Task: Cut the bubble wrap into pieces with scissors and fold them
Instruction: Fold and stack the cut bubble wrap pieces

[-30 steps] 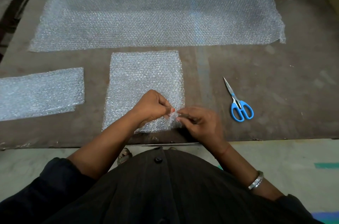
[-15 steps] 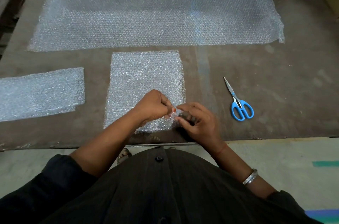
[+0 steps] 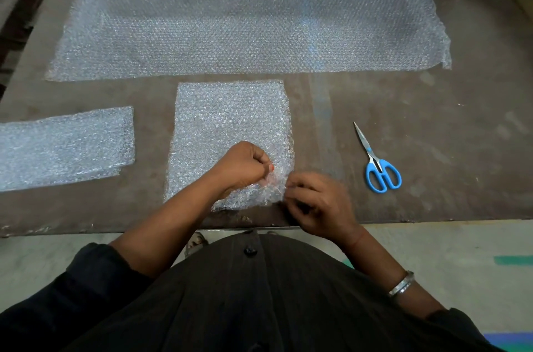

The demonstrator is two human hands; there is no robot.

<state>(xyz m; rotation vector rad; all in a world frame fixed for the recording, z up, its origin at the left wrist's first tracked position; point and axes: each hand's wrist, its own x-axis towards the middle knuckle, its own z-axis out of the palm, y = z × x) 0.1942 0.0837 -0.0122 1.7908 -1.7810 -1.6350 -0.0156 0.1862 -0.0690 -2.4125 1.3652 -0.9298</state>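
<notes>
Far left: a folded rectangular piece of clear bubble wrap (image 3: 65,147) is laid flat on the dark brown worn bench (image 3: 432,126), its left end cut off by the frame edge; well apart from the hands.

Across the far side: a large uncut sheet of clear bubble wrap (image 3: 248,14) is spread flat, running nearly the full width of the bench, with a slightly ragged right edge.

Centre, near the bench's front edge: a smaller cut rectangle of clear bubble wrap (image 3: 230,121) is laid lengthwise away from the person. Its near right corner is lifted and crumpled between the two hands.

The left hand (image 3: 242,167) is seen with fingers curled, the grip pinched onto the wrap at that corner; a red-painted nail is visible at the pinch. The forearm lies across the near part of the cut piece.

The right hand (image 3: 320,204) is placed just beside the left, fingers curled, the grip pinched on the same corner's edge. A silver metal bangle (image 3: 401,284) is worn on the right wrist.

Right: a pair of blue-handled steel scissors (image 3: 377,167) is laid on the bare bench, blades closed, tips pointing away, apart from both hands and all wrap.

Bottom: a dark buttoned garment (image 3: 259,294) is seen over a pale floor (image 3: 461,247).
</notes>
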